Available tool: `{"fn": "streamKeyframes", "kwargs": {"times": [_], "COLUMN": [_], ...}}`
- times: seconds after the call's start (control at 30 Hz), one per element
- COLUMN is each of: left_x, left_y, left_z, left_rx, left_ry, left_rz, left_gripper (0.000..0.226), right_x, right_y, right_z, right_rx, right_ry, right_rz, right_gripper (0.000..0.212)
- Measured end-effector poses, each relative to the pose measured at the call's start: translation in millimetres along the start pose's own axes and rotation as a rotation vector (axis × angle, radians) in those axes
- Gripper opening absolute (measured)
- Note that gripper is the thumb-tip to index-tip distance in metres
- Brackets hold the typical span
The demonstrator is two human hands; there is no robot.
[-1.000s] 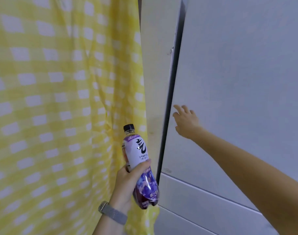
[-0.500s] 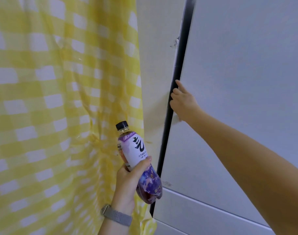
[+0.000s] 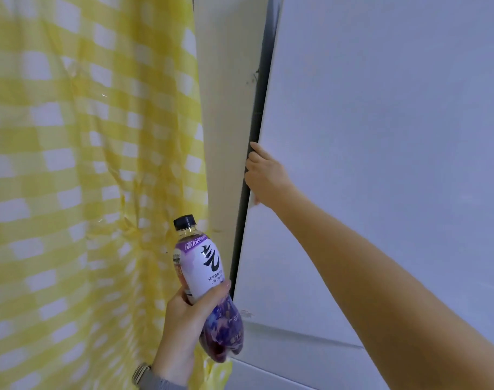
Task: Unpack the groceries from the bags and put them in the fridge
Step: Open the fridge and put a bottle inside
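Bottle (image 3: 205, 280) of purple drink, black cap on, held upright in left hand (image 3: 188, 322), just left of fridge door (image 3: 380, 153) edge. Fingers and thumb wrapped round lower half of bottle; grip looks firm. Watch strap (image 3: 144, 372) at that wrist.

Right hand (image 3: 264, 171) at left edge of door, fingers hooked round edge into dark gap (image 3: 254, 153) between door and pale panel (image 3: 226, 108); fingertips hidden behind edge. Door shut or barely cracked; cannot tell which. Lower door (image 3: 282, 370) below, closed.

Step judged: opening fridge, bottle not yet inside.

Risks, as judgement:
- Slip of fingers off edge if seal resists, no handle seen.
- Bottle close to swing path of door edge; knock possible if door opens toward it, depending on hinge side, not visible.
- One-handed hold on smooth plastic; jolt from door could loosen it.
- Pinched fingers in gap if door springs back.

Surroundings: yellow and white checked plastic sheet (image 3: 71, 178) hanging at left, creased, touching pale panel. Door face plain, pale grey-white, small scuffs near lower corner. Floor, bags and fridge interior not in view.
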State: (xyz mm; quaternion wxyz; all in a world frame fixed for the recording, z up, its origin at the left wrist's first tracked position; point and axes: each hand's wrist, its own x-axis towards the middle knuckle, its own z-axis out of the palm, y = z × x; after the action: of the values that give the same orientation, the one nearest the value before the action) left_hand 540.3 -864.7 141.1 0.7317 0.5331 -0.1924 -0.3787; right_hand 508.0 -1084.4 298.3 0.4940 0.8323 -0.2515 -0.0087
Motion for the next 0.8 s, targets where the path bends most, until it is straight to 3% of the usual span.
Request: {"fn": "streamKeyframes", "kwargs": {"times": [0.17, 0.3, 0.37, 0.47, 0.53, 0.6, 0.73, 0.8], "left_x": [-43.5, -88.6, -114.3, -156.1, -185.3, -213.4, -255.0, -270.9], "left_y": [-1.3, 0.0, -0.1, -2.2, -2.7, -2.3, -6.1, -7.8], "left_z": [-3.6, -10.5, -13.9, -16.4, -17.9, -19.2, -17.9, -13.9], "left_rx": [-0.016, -0.044, -0.051, -0.053, -0.057, -0.047, -0.016, -0.012], "left_ry": [-0.027, -0.037, -0.048, -0.046, -0.066, -0.110, -0.200, -0.237], "left_rz": [0.002, -0.001, 0.000, -0.016, -0.039, -0.055, -0.066, -0.063], "left_gripper": [0.046, 0.027, 0.036, 0.059, 0.055, 0.047, 0.045, 0.036], "right_x": [-45.7, -99.7, -128.2, -176.3, -211.2, -246.4, -313.4, -344.6], "right_y": [-7.5, -15.1, -19.5, -22.7, -26.7, -29.6, -30.6, -29.9], "right_z": [-37.9, -69.4, -85.6, -111.3, -124.1, -132.3, -134.7, -132.7], "right_rx": [0.054, 0.102, 0.146, 0.231, 0.248, 0.269, 0.232, 0.264], "right_ry": [0.241, 0.338, 0.418, 0.381, 0.298, 0.316, 0.544, 0.701], "right_rz": [-0.014, -0.002, -0.022, -0.037, 0.005, 0.069, 0.194, 0.318], "right_gripper": [0.016, 0.024, 0.027, 0.031, 0.046, 0.056, 0.019, 0.020]}}
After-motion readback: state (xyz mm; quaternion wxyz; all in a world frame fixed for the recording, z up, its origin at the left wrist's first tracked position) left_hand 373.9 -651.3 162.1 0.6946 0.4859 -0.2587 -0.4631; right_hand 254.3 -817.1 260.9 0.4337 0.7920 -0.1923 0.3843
